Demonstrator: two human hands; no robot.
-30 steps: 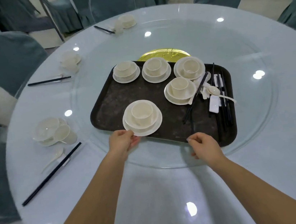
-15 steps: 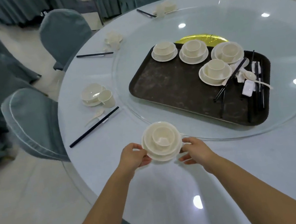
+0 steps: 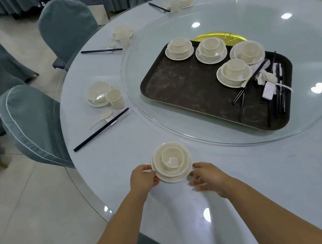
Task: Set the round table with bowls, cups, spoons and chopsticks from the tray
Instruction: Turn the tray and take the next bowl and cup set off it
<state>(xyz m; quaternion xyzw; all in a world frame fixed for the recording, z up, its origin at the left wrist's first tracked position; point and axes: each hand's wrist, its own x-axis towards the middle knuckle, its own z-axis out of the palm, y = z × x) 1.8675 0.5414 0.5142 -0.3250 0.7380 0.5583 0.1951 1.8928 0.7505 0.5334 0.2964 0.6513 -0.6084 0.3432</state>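
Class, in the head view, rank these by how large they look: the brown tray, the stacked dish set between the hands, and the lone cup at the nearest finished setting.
1. brown tray
2. stacked dish set
3. lone cup

far place setting blurred, tray's cutlery jumbled
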